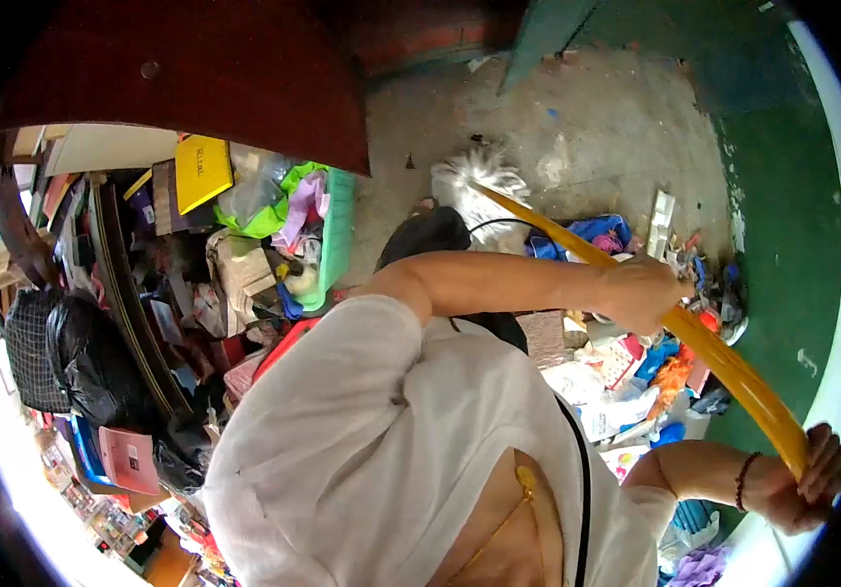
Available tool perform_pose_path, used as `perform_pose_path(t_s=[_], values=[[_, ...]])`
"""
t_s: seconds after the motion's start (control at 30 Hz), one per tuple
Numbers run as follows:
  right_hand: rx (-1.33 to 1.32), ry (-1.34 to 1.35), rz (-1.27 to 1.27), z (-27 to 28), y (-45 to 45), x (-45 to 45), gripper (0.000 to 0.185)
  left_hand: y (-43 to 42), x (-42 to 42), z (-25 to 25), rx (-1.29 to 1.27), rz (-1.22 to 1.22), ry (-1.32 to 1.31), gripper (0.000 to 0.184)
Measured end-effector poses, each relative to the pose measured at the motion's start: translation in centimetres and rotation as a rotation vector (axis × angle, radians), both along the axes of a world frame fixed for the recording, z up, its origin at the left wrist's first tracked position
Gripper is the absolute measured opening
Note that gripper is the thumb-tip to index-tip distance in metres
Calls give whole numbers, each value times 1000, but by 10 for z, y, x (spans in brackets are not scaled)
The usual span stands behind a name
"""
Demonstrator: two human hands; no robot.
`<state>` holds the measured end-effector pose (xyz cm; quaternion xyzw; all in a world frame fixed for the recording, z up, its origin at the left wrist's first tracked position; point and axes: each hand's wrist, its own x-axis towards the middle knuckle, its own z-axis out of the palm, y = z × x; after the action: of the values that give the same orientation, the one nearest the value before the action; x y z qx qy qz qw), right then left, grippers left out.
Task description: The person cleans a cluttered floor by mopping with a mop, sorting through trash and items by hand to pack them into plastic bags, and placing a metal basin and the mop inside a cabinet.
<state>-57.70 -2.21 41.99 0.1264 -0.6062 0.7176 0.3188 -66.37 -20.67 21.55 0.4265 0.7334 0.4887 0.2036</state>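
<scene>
A long yellow pole (733,372) slants from the upper middle down to the right edge. My left hand (640,293) is wrapped round its middle part, with my left arm stretched across the view. Near the pole's lower right end, my right hand (814,481) is closed on it, a dark bracelet on the wrist. At the other end of the pole, whitish strands (474,176) are spread on the grey floor (626,127), beside a black item (425,238).
Assorted clutter (626,391) is heaped by the green wall (782,215). A green crate (336,235) holds cloths and bags, with a yellow box (203,174) near it. Black bags (102,362) are at the left. A dark red panel (205,78) spans the upper left.
</scene>
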Motion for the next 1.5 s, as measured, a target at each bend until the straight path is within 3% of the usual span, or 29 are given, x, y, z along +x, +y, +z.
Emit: perform_pose_path(t_s=[0.13, 0.2, 0.27, 0.33, 0.4, 0.43, 0.47, 0.5, 0.53, 0.6, 0.7, 0.8, 0.9, 1.07, 1.13, 1.2, 1.27, 1.3, 1.33, 1.4, 1.43, 1.5], values=[[-229, 85, 328, 1, 25, 49, 21, 10, 34, 10, -103, -107, 41, 44], [-174, 71, 318, -35, 40, 61, 21, 5, 38, 0, -104, -67, 32, 49], [-107, 12, 297, -98, 50, 68, 23, 0, 34, -26, -282, -12, 73, 50], [-5, -99, 179, -162, 39, 75, 25, -8, 29, -105, -308, 137, 73, 45], [261, -366, -186, -229, 0, 82, 6, -25, 19, -195, -322, 250, 96, 44], [384, -518, -334, -263, -19, 86, 12, -33, 17, -233, -308, 283, 108, 43], [322, -658, -46, -235, -50, 69, 10, -40, 21, -256, -302, 247, 100, 43], [-11, -518, 98, -270, -58, 75, 10, -46, 22, -274, -252, 208, 127, 42], [-38, -525, 44, -259, -56, 82, 10, -43, 21, -283, -202, 174, 156, 41], [-62, -457, -53, -249, -40, 100, 9, -12, 33, -268, -284, 56, 133, 39], [-2, -463, -212, -210, -21, 124, 9, 51, 57, -265, -180, -85, 88, 36], [105, -443, -301, -188, -11, 153, 10, 108, 80, -227, -146, -272, -13, 35], [165, -543, -449, -171, -24, 172, 11, 159, 111, -250, 0, -406, -30, 35], [352, -636, -692, -156, -49, 192, 10, 192, 160, -233, 64, -662, 12, 32], [258, -782, -687, -137, -54, 198, 11, 195, 190, -229, 218, -653, -33, 28], [390, -767, -698, -130, -59, 204, 10, 199, 219, -224, 222, -821, -326, 24], [470, -898, -692, -112, -73, 211, 12, 188, 246, -207, 283, -838, -209, 21], [557, -774, -704, -106, -70, 220, 16, 186, 258, -195, 313, -851, -214, 18], [721, -785, -904, -95, -72, 238, 17, 185, 272, -178, 346, -861, -221, 15], [628, -524, -1051, -65, -59, 299, 25, 185, 282, -116, 345, -1035, -284, 12], [595, -391, -1116, -50, -53, 330, 36, 190, 308, -106, 663, -963, -184, 14], [551, -287, -1026, -9, -44, 382, 34, 185, 322, -54, 406, -1130, 21, 16]])
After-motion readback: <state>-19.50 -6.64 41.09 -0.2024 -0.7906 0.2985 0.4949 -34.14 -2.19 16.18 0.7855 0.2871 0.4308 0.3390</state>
